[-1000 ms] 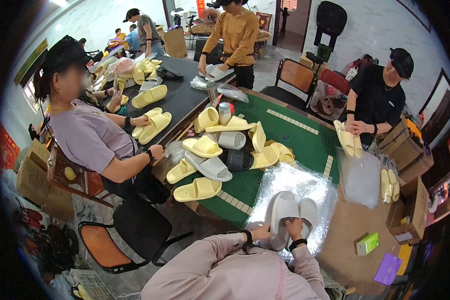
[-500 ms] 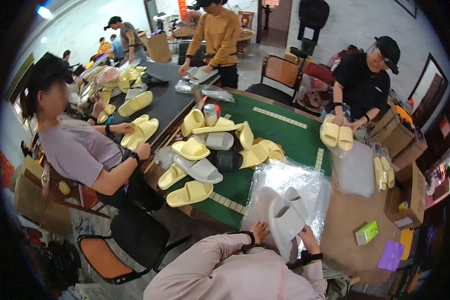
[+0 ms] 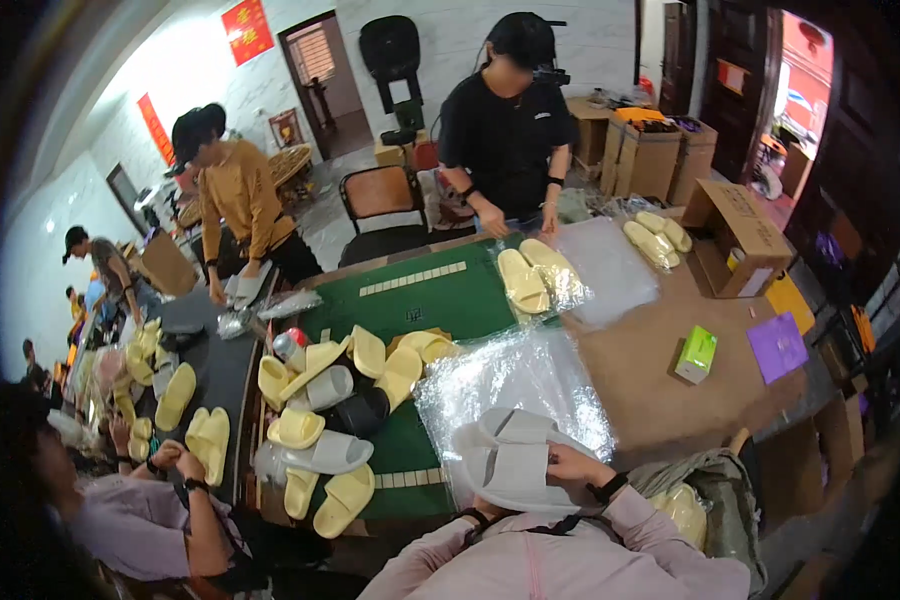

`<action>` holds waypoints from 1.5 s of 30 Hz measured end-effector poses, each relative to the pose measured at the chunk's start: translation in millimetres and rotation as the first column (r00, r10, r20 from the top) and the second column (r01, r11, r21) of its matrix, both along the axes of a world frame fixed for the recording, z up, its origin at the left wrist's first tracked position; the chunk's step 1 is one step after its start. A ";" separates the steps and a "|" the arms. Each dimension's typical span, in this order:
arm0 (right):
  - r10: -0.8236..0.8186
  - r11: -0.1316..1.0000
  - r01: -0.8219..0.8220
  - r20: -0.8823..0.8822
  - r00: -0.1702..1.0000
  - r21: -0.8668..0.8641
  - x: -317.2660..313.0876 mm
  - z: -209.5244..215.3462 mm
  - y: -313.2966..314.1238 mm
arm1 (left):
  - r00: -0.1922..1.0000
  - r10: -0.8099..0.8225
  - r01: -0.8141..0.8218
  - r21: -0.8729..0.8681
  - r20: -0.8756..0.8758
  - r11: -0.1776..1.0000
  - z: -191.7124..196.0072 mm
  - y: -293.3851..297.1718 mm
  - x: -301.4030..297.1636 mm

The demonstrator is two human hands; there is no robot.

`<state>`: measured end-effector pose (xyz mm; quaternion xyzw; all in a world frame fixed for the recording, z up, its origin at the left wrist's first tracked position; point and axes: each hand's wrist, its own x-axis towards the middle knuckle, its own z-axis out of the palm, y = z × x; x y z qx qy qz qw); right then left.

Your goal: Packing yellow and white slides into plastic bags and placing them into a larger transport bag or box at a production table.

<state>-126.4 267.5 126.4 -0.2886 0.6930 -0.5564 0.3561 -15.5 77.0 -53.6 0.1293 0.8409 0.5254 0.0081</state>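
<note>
Pale grey slippers between two hands, the left one mostly out of sight

In the head view, the left hand (image 3: 488, 509) is largely covered by the pale grey slippers (image 3: 508, 472); only a sliver shows beside the wrist, so I cannot tell whether its fingers are spread or closed. The farther slipper is partly behind the nearer one, and whether the pair touches the clear plastic bag (image 3: 560, 385) beneath cannot be made out. Glare blurs the bag's folds. At the lower left, the dark rim swallows part of a person in a pale purple top (image 3: 135, 520).

Both forearms come up from the lower edge in pinkish sleeves, dark bands at the wrists. The right hand (image 3: 578, 466) reaches inward from the right, back upward, its fingers bent and gripping the nearer slipper by its open side. The slippers are close before the chest, over the bag's near part.

They look smooth and matte, with broad straps and thick soles. The bag is glossy and crinkled, lying partly on a flat green mat (image 3: 450, 310) and partly on a brown board (image 3: 630, 385). Left of it lie rounded yellow slippers (image 3: 345, 498), a darker grey slipper (image 3: 325, 453) and a black slipper (image 3: 362, 412), overlapping at odd angles.
</note>
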 end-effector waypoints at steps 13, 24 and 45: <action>-0.258 0.893 0.409 0.533 0.806 -0.186 3.6 42.3 -0.6 | 0.976 -0.170 0.205 -0.836 0.136 0.509 11.4 -37.4 1.4; 0.206 0.975 -0.143 0.441 0.874 -0.172 -2.8 18.5 -5.2 | 0.843 -0.111 0.357 0.394 -0.526 0.847 -83.9 -68.5 -31.0; 0.190 0.945 0.072 0.713 0.675 -0.320 -0.3 21.5 29.8 | 0.953 0.183 -0.175 -0.054 0.242 0.983 48.1 -34.9 -31.2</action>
